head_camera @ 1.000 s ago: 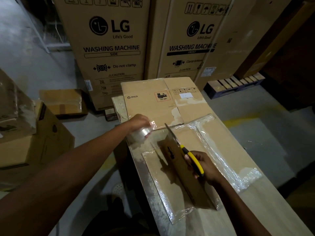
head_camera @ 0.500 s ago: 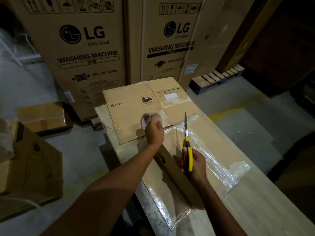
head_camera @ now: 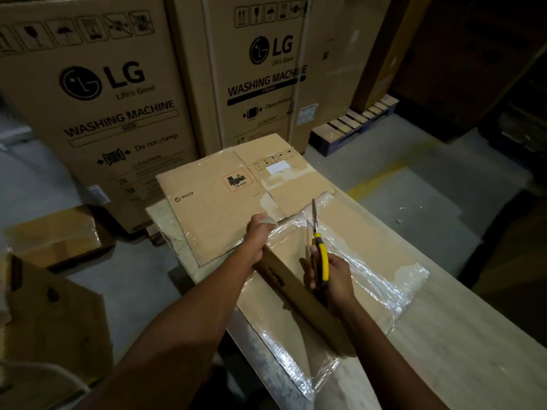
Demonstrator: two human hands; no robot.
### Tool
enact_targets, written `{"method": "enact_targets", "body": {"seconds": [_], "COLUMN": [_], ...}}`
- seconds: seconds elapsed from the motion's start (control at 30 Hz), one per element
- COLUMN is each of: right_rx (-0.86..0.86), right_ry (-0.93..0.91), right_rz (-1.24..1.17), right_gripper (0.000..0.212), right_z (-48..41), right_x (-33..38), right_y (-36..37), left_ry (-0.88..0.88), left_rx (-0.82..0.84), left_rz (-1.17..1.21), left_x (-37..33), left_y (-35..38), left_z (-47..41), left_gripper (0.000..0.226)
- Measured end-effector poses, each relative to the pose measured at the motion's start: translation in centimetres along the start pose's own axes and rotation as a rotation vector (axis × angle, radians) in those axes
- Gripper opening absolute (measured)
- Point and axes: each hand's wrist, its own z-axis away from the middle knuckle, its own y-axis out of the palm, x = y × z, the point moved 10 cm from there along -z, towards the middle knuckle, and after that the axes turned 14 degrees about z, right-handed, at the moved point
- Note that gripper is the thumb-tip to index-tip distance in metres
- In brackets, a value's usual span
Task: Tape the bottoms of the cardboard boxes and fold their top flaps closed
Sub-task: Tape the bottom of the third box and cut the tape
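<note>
Near box: a brown cardboard near box (head_camera: 50, 329) stands in shadow on the concrete floor at the far left.
Taped box: a taped box (head_camera: 56, 235) lies on the floor behind it, with shiny film across its top.
Cartons: 2 tall cartons printed "LG WASHING MACHINE" stand behind the table. The left carton (head_camera: 97, 93) is marked SIDE and the right carton (head_camera: 266, 72) is just beside it.
Flat box: a flattened box (head_camera: 213, 208) printed "PICO" lies on the far end of the table (head_camera: 473, 350), with its near edge by the left hand.
Left hand: the left hand (head_camera: 257, 236) sits at the far left corner of the work box. Its fingers are curled tight round a tape roll (head_camera: 268, 222), of which only a pale edge shows.
Tape strip: a clear, wrinkled tape strip (head_camera: 291, 224) runs from the roll rightward to the scissors. I cannot tell whether it lies between the blades.
Work box: the work box (head_camera: 287, 251) sits on the table between the 2 hands, its taped face up and a dark side panel toward the camera. Film-covered flaps lie flat on the table on its near and right sides.
Scissors: the yellow-handled scissors (head_camera: 318, 241) point away from the person. The blades are seen edge-on and look closed together.
Right hand: the right hand (head_camera: 333, 279) grips the scissors, fingers wrapped round the yellow handles, above the box top.
Pallet: a wooden pallet (head_camera: 355, 122) sits on the floor to the right of the cartons.
Floor line: a yellow floor line (head_camera: 373, 184) shows just beyond the table's far right edge.
</note>
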Motion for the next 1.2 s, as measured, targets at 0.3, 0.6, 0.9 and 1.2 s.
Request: {"method": "enact_targets", "body": {"seconds": [0.3, 0.6, 0.9, 1.2], "right_rx": [-0.053, -0.143, -0.828, -0.962], "right_ry": [0.015, 0.082, 0.152, 0.540], "right_rz": [-0.497, -0.904, -0.589, 0.261], "right_gripper": [0.028, 0.046, 0.040, 0.031], "right_z": [-0.2, 0.0, 11.0, 21.3], "right_x": [-0.2, -1.7, -4.3, -9.6], "right_y": [-1.9, -2.8, -12.0, -21.2], "left_ry": [0.352, 1.014, 1.169, 1.433], "left_rx": [-0.070, 0.519, 0.949, 1.046], "left_rz": [-0.026, -0.675, -0.708, -1.127], "left_x": [-8.6, -6.8, 1.2, 9.6], "left_y": [2.2, 16.7, 24.5, 28.4], "left_z": [0.7, 12.5, 21.0, 24.9], "left_gripper": [0.046, 0.043, 0.060, 0.072]}}
